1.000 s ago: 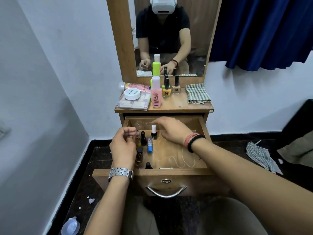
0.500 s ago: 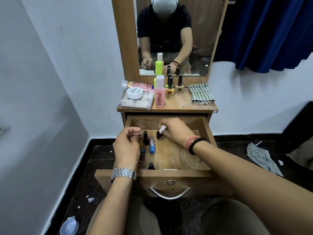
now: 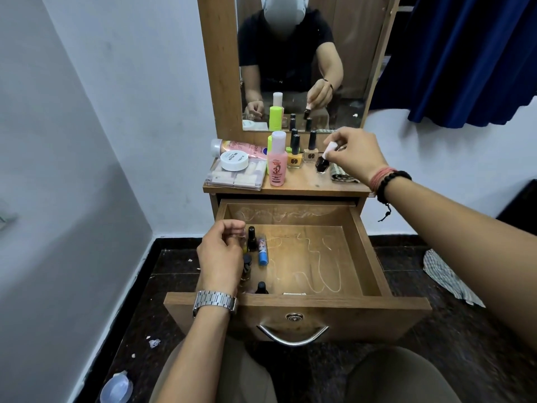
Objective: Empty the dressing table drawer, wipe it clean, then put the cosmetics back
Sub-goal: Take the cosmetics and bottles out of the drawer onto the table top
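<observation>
On the wooden counter (image 3: 302, 184) a round white jar (image 3: 234, 160) has dark lettering on its lid that is too blurred to read. Two small nail polish bottles, one yellow (image 3: 294, 158) and one beige (image 3: 311, 152), each carry a dark "S"-shaped logo. The pink bottle with a white cap (image 3: 276, 161) bears a red figure design whose writing cannot be read.

The right hand (image 3: 356, 155) pinches the white cap of a small dark nail polish bottle (image 3: 322, 162) between thumb and fingers, just above the counter beside the beige bottle. The bottle is tilted, its long axis slanting, its cap up and to the right, its dark base down and to the left.

The left hand (image 3: 222, 257) hangs over the left side of the open wooden drawer (image 3: 363, 257), fingers curled; I cannot tell whether it holds anything. Just beside it in the drawer lie a blue tube (image 3: 263, 253) and a few small dark-capped bottles (image 3: 252, 238).
</observation>
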Tool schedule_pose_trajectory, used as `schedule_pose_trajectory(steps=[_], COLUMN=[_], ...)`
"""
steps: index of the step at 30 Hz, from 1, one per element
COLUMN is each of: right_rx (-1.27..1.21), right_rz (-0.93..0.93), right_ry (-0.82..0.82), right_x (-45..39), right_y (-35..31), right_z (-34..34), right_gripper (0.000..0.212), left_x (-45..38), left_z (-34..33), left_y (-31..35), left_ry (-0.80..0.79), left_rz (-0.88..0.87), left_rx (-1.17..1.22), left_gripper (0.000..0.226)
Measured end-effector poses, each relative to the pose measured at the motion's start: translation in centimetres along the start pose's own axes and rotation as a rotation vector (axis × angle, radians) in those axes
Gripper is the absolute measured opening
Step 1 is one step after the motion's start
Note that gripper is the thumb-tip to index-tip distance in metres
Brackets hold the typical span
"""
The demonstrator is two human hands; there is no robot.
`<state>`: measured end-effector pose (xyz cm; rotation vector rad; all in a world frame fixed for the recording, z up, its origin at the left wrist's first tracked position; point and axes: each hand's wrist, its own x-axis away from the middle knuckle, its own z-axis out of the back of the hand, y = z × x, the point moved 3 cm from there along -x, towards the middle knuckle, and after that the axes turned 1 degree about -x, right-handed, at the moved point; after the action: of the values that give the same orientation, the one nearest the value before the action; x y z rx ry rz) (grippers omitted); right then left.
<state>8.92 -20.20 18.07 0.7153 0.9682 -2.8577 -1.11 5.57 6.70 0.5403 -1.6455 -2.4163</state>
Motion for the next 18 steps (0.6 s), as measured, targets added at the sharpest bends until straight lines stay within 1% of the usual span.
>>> schedule_pose_trajectory(steps=[7,13,18], right_rx=[-0.001,-0.022,-0.01], right_rz=[-0.014,-0.027,-0.068], right_ry=[0.065,0.042,0.045], right_x=[-1.8,-2.7,-3.4], right_y=[0.6,0.9,1.9], right_z=[-0.7,-2.0,-3.4], right_gripper=[0.016,0.023,0.023], left_x=[0.0,0.0,-0.1], left_z=[-0.1,-0.1,-0.2], left_y=[-0.1,-0.1,-0.2], left_ry=[-0.009,0.002,-0.002], left_rz=[0.0,-0.003,-0.004], left_rx=[-0.008,-0.016,-0.012], left_gripper=[0.035,0.037,0.037])
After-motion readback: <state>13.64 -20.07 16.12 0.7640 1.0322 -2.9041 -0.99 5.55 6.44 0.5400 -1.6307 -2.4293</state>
